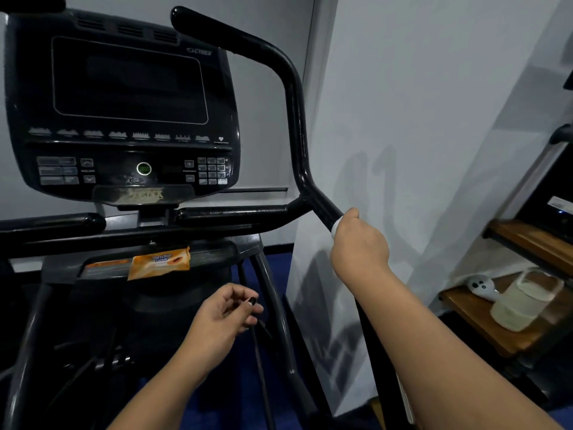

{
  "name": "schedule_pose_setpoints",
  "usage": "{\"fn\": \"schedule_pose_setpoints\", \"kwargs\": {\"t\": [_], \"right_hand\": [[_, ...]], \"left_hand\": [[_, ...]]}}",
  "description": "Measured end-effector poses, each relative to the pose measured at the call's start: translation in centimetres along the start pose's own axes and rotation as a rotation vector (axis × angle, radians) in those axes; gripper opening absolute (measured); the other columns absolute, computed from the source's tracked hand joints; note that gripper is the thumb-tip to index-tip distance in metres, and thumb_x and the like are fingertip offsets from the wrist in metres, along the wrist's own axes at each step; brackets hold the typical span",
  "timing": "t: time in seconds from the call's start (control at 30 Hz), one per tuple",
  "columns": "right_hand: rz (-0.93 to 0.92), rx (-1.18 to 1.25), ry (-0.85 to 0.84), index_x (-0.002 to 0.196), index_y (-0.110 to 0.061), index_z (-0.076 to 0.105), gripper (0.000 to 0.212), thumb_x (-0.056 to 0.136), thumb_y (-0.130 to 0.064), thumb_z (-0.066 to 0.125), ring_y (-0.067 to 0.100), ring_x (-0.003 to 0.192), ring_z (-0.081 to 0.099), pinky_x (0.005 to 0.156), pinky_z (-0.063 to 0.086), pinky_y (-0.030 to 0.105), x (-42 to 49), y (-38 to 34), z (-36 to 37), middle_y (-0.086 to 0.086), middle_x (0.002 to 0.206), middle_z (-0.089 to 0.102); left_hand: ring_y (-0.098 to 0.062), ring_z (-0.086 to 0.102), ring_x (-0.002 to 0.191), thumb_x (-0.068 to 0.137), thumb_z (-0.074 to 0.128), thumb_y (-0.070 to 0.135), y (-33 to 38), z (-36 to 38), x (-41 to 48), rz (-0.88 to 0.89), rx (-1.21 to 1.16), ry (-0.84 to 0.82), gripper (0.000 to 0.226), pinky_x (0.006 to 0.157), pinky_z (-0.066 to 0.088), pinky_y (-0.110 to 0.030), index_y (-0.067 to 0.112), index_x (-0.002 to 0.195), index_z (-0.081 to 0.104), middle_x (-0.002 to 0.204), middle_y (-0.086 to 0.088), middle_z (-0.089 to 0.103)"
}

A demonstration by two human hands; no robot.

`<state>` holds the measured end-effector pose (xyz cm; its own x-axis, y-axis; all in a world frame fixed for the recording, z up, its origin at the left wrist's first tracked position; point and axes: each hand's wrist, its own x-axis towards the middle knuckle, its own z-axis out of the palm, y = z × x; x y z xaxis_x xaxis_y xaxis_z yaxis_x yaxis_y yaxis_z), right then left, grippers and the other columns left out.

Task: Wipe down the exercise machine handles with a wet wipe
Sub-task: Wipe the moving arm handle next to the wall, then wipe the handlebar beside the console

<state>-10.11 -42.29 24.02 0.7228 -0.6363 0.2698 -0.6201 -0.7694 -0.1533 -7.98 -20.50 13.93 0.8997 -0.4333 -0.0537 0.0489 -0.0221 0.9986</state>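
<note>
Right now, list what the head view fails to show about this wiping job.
Wet wipe: head view, nearly all hidden inside the right hand; only a white edge shows.
Handle below the grip: covered by that hand and forearm.
Left hand: too dark to tell whether it pinches anything.
Console labels: blurred, unreadable.

**Wet wipe** [336, 225]: only a white sliver shows at the thumb side of the right hand [359, 240], centre right. The rest is hidden inside the grip, as is the stretch of handle [297, 119] beneath it.

**Left hand** [223, 318], lower centre: whether its curled fingers hold anything cannot be told.

**Forearms:** both are cut off by the bottom edge.

**Console** [124, 103], upper left: the button labels are too blurred to read.

**Shelf** [471, 315], lower right: cropped by the right edge.
</note>
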Motion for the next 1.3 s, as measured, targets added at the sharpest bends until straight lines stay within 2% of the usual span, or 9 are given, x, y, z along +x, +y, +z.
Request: {"fn": "schedule_pose_setpoints", "kwargs": {"t": [0.2, 0.5, 0.67, 0.83, 0.97, 1.07, 1.17, 1.23, 1.3], "right_hand": [[0.017, -0.017, -0.096, 0.112, -0.006, 0.043, 0.029, 0.086, 0.000, 0.054, 0.029, 0.088, 0.061, 0.062, 0.041, 0.033, 1.7, -1.4, -0.7, 0.010, 0.097, 0.064], [0.038, -0.095, -0.265, 0.111, -0.007, 0.047, 0.028, 0.084, -0.003, 0.054, 0.022, 0.068, 0.053, 0.057, 0.040, 0.030, 5.0, -3.5, -1.5, 0.004, 0.077, 0.051], [0.025, -0.128, -0.350, 0.075, -0.013, 0.044, 0.017, 0.084, 0.000, 0.052, 0.017, 0.058, 0.049, 0.046, 0.035, 0.026, 7.4, -4.7, -1.1, 0.002, 0.074, 0.051], [0.022, -0.161, -0.456, 0.075, -0.013, 0.049, 0.013, 0.083, -0.003, 0.054, 0.016, 0.056, 0.049, 0.047, 0.038, 0.024, 9.2, -5.7, -0.8, 0.001, 0.071, 0.052], [0.038, -0.110, -0.570, 0.099, -0.009, 0.061, 0.013, 0.087, -0.008, 0.055, 0.022, 0.073, 0.059, 0.069, 0.050, 0.027, 10.3, -6.3, -1.6, 0.006, 0.086, 0.063], [0.026, -0.096, -0.636, 0.115, -0.008, 0.060, 0.024, 0.092, -0.015, 0.057, 0.024, 0.087, 0.060, 0.083, 0.050, 0.030, 10.6, -6.6, -2.1, 0.010, 0.108, 0.070], [0.026, -0.006, -0.632, 0.090, -0.016, 0.062, 0.013, 0.088, -0.028, 0.065, 0.023, 0.078, 0.058, 0.077, 0.046, 0.030, 11.4, -6.0, -2.3, 0.000, 0.076, 0.067], [-0.001, 0.090, -0.665, 0.066, -0.022, 0.063, 0.023, 0.085, -0.036, 0.064, 0.022, 0.070, 0.058, 0.078, 0.048, 0.032, 11.8, -5.3, -2.3, -0.006, 0.057, 0.061], [0.014, 0.195, -0.674, 0.079, -0.026, 0.066, 0.022, 0.087, -0.046, 0.063, 0.025, 0.084, 0.064, 0.090, 0.051, 0.036, 11.5, -4.9, -2.5, 0.000, 0.075, 0.067]], "left_hand": [[-0.014, 0.066, 0.073, 0.095, 0.056, 0.005, 2.6, -1.5, 3.8, 0.112, 0.128, -0.070, 0.012, 0.064, 0.050, -0.019, 0.013, 0.096, 0.065, 0.089, -0.009, 0.074], [-0.022, 0.068, 0.079, 0.094, 0.060, 0.007, 7.4, -3.4, 9.0, 0.274, 0.216, -0.148, 0.013, 0.081, 0.056, -0.039, 0.018, 0.091, 0.065, 0.084, -0.006, 0.073], [-0.007, 0.063, 0.076, 0.090, 0.064, 0.018, 11.4, -5.4, 12.4, 0.510, 0.648, -0.162, 0.016, 0.076, 0.055, -0.034, 0.034, 0.089, 0.063, 0.083, 0.012, 0.067], [-0.014, 0.046, 0.108, 0.089, 0.062, 0.027, 16.6, -7.4, 18.2, 0.758, 1.042, -0.032, 0.009, 0.094, 0.046, -0.042, 0.031, 0.097, 0.060, 0.107, 0.012, 0.055], [-0.025, 0.030, 0.130, 0.084, 0.065, 0.042, 18.0, -9.6, 23.4, 0.879, 1.316, 0.146, 0.040, 0.109, 0.032, -0.051, 0.026, 0.119, 0.055, 0.136, 0.003, 0.043], [-0.026, 0.017, 0.145, 0.078, 0.054, 0.069, 17.6, -12.4, 26.8, 0.898, 1.526, 0.131, 0.075, 0.120, 0.007, -0.055, 0.028, 0.140, 0.039, 0.151, 0.001, 0.029], [-0.023, 0.011, 0.149, 0.073, 0.039, 0.082, 17.0, -13.5, 28.4, 1.005, 1.594, 0.132, 0.090, 0.120, -0.003, -0.053, 0.029, 0.145, 0.035, 0.155, 0.001, 0.027], [-0.020, 0.009, 0.150, 0.072, 0.039, 0.084, 17.2, -13.2, 28.5, 1.013, 1.515, 0.143, 0.091, 0.120, -0.004, -0.052, 0.028, 0.144, 0.036, 0.155, 0.001, 0.026], [-0.018, 0.006, 0.150, 0.071, 0.039, 0.084, 17.4, -13.1, 28.5, 1.008, 1.482, 0.146, 0.091, 0.120, -0.006, -0.051, 0.027, 0.142, 0.038, 0.156, 0.002, 0.025]]}}
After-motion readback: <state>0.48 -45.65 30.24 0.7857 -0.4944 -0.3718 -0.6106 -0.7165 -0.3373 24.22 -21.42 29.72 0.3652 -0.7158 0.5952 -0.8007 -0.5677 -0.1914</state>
